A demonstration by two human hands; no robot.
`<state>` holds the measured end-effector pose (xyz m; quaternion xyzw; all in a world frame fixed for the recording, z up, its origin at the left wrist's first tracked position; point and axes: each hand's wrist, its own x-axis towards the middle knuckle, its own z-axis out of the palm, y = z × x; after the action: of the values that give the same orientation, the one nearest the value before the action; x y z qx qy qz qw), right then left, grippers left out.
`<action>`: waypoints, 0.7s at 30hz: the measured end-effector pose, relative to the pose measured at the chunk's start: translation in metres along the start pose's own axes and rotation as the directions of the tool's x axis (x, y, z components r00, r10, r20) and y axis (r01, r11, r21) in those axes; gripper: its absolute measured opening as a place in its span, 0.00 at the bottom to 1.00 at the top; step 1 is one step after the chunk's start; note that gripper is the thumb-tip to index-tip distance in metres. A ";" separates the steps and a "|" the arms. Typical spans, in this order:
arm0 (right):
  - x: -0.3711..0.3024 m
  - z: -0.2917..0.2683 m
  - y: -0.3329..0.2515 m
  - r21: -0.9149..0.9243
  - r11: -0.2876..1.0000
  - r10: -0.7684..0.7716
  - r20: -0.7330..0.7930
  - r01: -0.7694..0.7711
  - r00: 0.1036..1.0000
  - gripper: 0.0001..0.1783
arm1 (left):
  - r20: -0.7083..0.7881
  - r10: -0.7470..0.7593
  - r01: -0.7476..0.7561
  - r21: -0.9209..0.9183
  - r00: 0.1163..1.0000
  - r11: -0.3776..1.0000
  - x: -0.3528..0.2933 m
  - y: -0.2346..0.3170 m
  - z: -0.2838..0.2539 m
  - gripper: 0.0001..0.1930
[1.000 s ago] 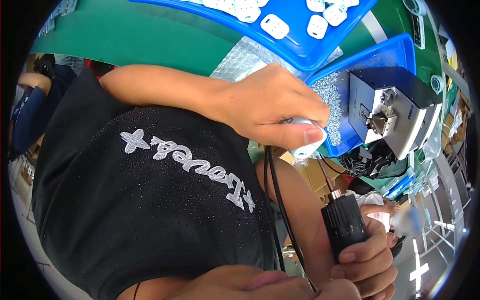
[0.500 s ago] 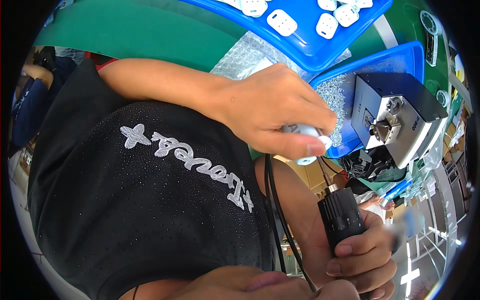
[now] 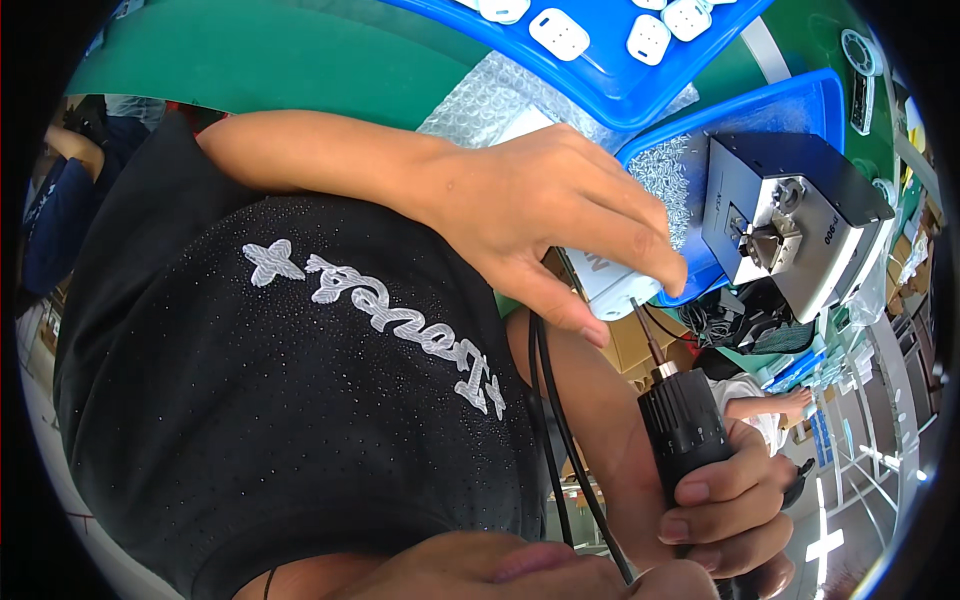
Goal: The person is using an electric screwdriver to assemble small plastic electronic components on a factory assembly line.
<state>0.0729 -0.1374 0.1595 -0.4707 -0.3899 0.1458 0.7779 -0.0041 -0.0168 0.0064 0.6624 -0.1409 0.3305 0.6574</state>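
Note:
My left hand (image 3: 560, 210) is wrapped over a white plastic housing (image 3: 598, 272) with grey lettering. Its index finger lies along the housing's edge, while its thumb sticks out below, apart from it. The remaining fingers are hidden behind the hand. My right hand (image 3: 735, 500) grips a black electric screwdriver (image 3: 685, 420), fingers curled round the handle. The thin bit (image 3: 650, 340) points up at the housing's end face, its tip at a small hole there. Whether a screw sits on the tip is too small to tell.
A blue tray (image 3: 640, 100) holds several white housings (image 3: 560, 34). Another blue tray (image 3: 825, 95) has loose silver screws (image 3: 662, 178) and a black-and-silver screw feeder (image 3: 790, 230). Bubble wrap (image 3: 480, 100) lies on the green table (image 3: 300, 60). Black cables (image 3: 545, 430) hang between my arms.
My left thumb and index finger have spread from their pinch near the bit, uncovering the housing's end face. The bit tip now meets that face. The trays sit slightly higher in view.

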 end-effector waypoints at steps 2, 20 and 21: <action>-0.002 -0.001 0.000 0.000 1.000 -0.016 -0.012 0.016 1.000 0.15 | 0.017 0.011 -0.011 -0.008 1.000 1.000 0.001 0.001 -0.001 0.22; -0.004 -0.008 0.007 -0.005 0.989 -0.148 -0.150 0.149 0.977 0.14 | -0.044 0.040 -0.042 -0.041 0.998 0.998 0.000 -0.005 0.004 0.21; -0.005 -0.009 0.012 -0.007 0.988 -0.154 -0.160 0.155 0.975 0.14 | -0.037 0.045 -0.047 -0.038 0.998 0.998 0.000 -0.006 0.004 0.21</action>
<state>0.0780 -0.1396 0.1450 -0.4470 -0.3610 0.0479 0.8170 0.0006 -0.0201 0.0026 0.6401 -0.1505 0.3548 0.6647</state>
